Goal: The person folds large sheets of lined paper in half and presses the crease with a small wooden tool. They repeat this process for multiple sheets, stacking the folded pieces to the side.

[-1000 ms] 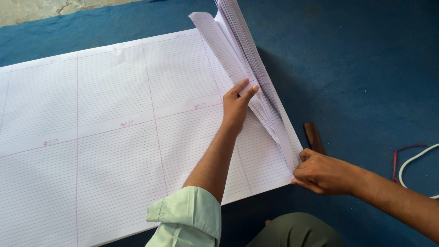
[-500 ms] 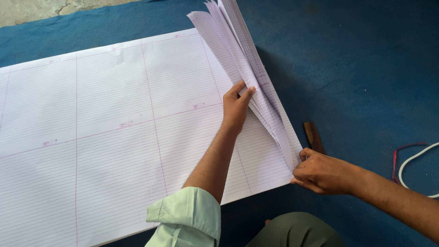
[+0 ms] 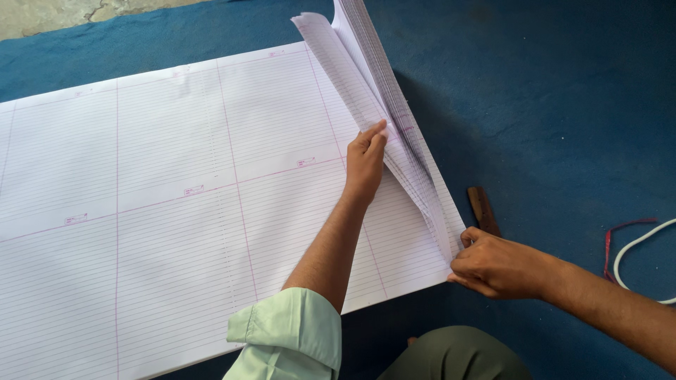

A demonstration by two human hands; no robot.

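Head view: my left hand (image 3: 366, 158) at frame centre, fingers together and flat, pressed against the lifted sheets (image 3: 380, 105), gripping nothing. My right hand (image 3: 496, 266) at lower right pinches the near corner of those sheets between thumb and fingers. Ruled paper stack (image 3: 176, 204) fills the left, lying on blue floor mat (image 3: 549, 105). Brown wooden handle (image 3: 483, 209) just above my right hand

Left hand (image 3: 366, 160) reaches forward, arm straight, fingers extended and pressed flat — right hand (image 3: 493, 266) pinched, knuckles up.
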